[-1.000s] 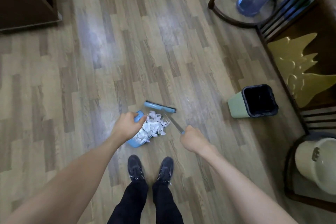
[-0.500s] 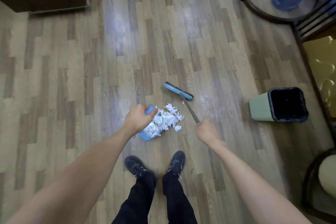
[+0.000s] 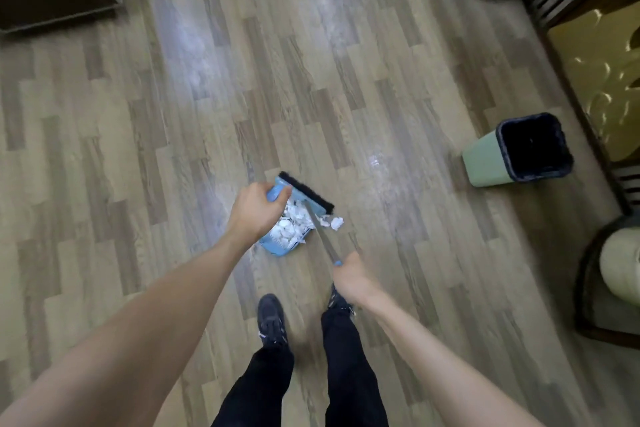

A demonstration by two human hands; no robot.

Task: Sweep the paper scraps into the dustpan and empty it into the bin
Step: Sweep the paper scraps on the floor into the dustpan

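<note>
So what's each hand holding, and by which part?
The left hand holds the blue plastic dustpan by its handle; the right hand holds the black-bristled blue brush at its shaft's end.

no legible text, labels, brand marks, numbers or signs appear on any object in view.

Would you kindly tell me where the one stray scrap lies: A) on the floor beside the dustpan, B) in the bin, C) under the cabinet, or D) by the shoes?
A: a white scrap lies on the floor just outside the dustpan, right of the brush.
</note>
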